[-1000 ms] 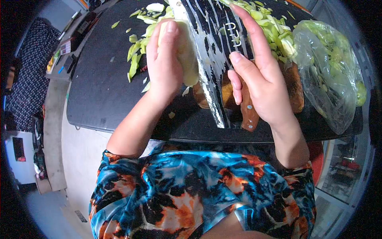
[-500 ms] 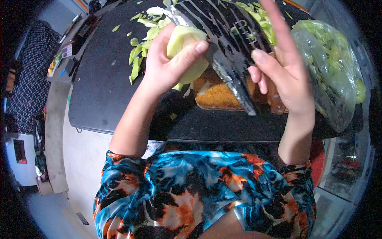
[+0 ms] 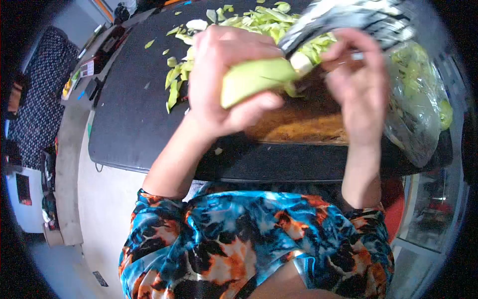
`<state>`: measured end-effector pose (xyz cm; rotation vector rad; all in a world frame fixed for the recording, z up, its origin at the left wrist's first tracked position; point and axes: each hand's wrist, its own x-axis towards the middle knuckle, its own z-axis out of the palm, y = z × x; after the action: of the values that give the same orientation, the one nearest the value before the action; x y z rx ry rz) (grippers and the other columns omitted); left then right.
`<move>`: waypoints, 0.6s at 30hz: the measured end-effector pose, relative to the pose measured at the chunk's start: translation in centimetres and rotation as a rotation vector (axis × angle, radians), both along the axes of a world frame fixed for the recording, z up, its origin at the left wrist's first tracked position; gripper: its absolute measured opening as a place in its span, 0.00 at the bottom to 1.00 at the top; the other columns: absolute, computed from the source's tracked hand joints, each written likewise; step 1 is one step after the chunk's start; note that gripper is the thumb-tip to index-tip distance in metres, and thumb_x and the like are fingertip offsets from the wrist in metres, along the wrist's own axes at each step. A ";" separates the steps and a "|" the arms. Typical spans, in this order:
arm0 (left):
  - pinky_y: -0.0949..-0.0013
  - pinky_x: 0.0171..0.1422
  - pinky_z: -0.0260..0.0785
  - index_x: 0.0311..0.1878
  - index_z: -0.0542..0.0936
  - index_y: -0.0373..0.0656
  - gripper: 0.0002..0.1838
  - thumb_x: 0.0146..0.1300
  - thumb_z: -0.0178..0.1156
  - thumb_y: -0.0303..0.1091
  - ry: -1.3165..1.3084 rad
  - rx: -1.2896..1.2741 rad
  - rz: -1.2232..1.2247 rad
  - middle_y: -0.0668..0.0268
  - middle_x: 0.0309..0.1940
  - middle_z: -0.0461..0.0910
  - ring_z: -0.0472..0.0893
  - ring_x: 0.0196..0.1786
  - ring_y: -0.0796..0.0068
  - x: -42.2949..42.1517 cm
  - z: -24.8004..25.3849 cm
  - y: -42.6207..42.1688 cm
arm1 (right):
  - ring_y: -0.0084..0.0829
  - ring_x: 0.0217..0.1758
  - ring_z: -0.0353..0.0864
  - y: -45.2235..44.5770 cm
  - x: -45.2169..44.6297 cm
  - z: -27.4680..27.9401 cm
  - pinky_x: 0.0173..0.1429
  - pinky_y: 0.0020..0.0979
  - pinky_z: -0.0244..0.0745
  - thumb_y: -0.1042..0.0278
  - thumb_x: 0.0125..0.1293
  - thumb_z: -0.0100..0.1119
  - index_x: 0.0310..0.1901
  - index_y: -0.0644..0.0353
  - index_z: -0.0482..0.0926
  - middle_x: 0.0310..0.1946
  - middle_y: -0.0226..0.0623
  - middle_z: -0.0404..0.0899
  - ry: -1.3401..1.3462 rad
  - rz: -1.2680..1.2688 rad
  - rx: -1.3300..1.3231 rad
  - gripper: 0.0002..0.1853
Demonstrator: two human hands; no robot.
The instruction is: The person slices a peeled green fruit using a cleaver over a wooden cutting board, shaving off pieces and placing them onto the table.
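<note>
My left hand is closed around a thick chunk of pale green vegetable, fingers over the top and thumb below. Its exact kind I cannot make out. My right hand has curled fingers, with a reddish-brown handle partly showing between them. A broad cleaver blade, smeared by motion, extends above that hand. A pale cut piece shows between the chunk and my right hand. Beneath both hands lies a brown wooden cutting board, partly hidden and in shadow.
Many thin green slices are heaped behind my hands, with more scattered leftward on the dark table. A clear plastic bag of green vegetable pieces stands at the right edge. Shelves with small items run along the left.
The cleaver has swung up and to the right, off the board. The chunk has turned in my left hand, now lying sideways. My right fingers, earlier stretched out, are now curled.
</note>
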<state>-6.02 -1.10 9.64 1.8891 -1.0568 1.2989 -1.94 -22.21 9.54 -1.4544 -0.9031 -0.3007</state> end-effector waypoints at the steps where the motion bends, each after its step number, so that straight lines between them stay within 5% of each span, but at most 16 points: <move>1: 0.65 0.49 0.58 0.43 0.75 0.44 0.23 0.53 0.63 0.51 0.029 0.038 0.006 0.63 0.34 0.78 0.74 0.39 0.64 -0.3 0.7 -1.0 | 0.25 0.49 0.71 0.8 -0.5 -0.3 0.57 0.27 0.64 0.61 0.52 0.65 0.57 0.66 0.65 0.47 0.33 0.70 -0.072 0.117 -0.074 0.32; 2: 0.65 0.49 0.58 0.43 0.76 0.45 0.23 0.53 0.62 0.53 0.058 0.074 0.015 0.64 0.34 0.77 0.73 0.39 0.64 -0.7 1.0 -2.0 | 0.26 0.52 0.70 1.3 -0.9 -0.8 0.58 0.28 0.64 0.64 0.50 0.67 0.57 0.66 0.65 0.50 0.34 0.69 -0.147 0.162 -0.150 0.33; 3: 0.64 0.50 0.58 0.43 0.77 0.46 0.26 0.53 0.59 0.59 0.052 -0.011 0.077 0.64 0.36 0.74 0.71 0.42 0.63 -0.5 -0.1 -2.8 | 0.25 0.49 0.72 2.6 -2.4 -1.7 0.53 0.27 0.67 0.70 0.49 0.65 0.51 0.62 0.70 0.45 0.34 0.74 0.072 0.313 0.084 0.25; 8: 0.62 0.55 0.59 0.55 0.64 0.34 0.42 0.48 0.64 0.59 0.303 -0.194 -0.066 0.54 0.47 0.67 0.67 0.49 0.59 -0.2 -2.7 -2.3 | 0.23 0.44 0.75 3.0 -2.8 -1.4 0.50 0.27 0.70 0.65 0.60 0.63 0.50 0.63 0.71 0.41 0.32 0.77 0.330 0.307 0.011 0.19; 12: 0.60 0.58 0.63 0.58 0.61 0.35 0.40 0.41 0.70 0.34 0.403 0.042 0.202 0.50 0.52 0.65 0.67 0.55 0.51 -1.1 -3.3 -3.5 | 0.25 0.47 0.74 3.3 -2.8 -1.6 0.52 0.27 0.69 0.66 0.62 0.60 0.50 0.64 0.72 0.44 0.36 0.76 0.371 0.251 0.168 0.17; 15: 0.59 0.58 0.65 0.60 0.60 0.39 0.39 0.42 0.67 0.28 0.423 0.212 0.263 0.49 0.53 0.65 0.67 0.57 0.47 -0.4 -4.7 -3.5 | 0.28 0.48 0.72 3.5 -3.1 -2.3 0.53 0.28 0.67 0.67 0.61 0.61 0.49 0.64 0.72 0.47 0.38 0.72 0.205 0.205 -0.030 0.17; 18: 0.66 0.52 0.68 0.59 0.63 0.41 0.35 0.45 0.64 0.26 0.701 -0.296 0.118 0.55 0.45 0.71 0.74 0.48 0.59 -0.6 -4.8 -2.7 | 0.28 0.47 0.73 3.6 -3.4 -2.5 0.53 0.27 0.66 0.69 0.59 0.63 0.49 0.64 0.72 0.45 0.36 0.72 0.189 0.259 0.050 0.18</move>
<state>-6.59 -3.79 4.85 1.9595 -0.3732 0.6930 -5.34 -18.59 7.07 -1.2790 -0.9110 0.0072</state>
